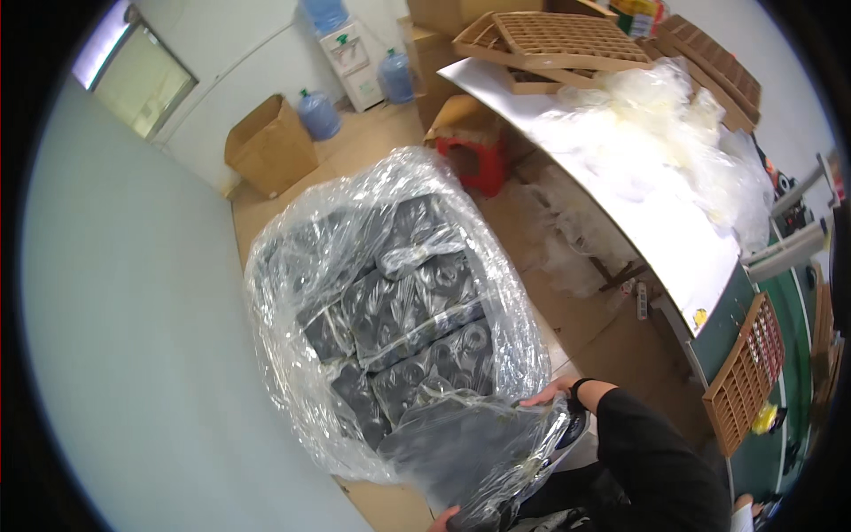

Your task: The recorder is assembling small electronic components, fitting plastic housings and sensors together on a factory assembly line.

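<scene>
A wrapped pack (461, 443) of dark pieces in clear film lies over the near edge of a large clear plastic bag (279, 372), overlapping its near right corner. The right hand (551, 390) grips the pack's far right corner, fingers bent onto the film. The left hand (445, 519) is at the pack's near edge, mostly cut off by the picture's lower rim, so I cannot tell whether it pinches or lies spread.

The bag's left side stands close to a pale partition (133, 310); on its right, a strip of tiled floor (585, 332) runs between its edge and the curved near edge of a white table (638, 217).

Inside the bag, at least five dark packs (412, 310) show; crumpled film and glare blur the far left ones, and the wrapped pack covers the near end, so the full count is hidden. What stands under the bag is hidden too.

Beyond the bag's far edge are one open carton (270, 146), one red stool (479, 168) and two blue bottles (317, 115) on the floor. Slatted trays (572, 40) sit at the table's far end, behind a heap of clear film (665, 133).
</scene>
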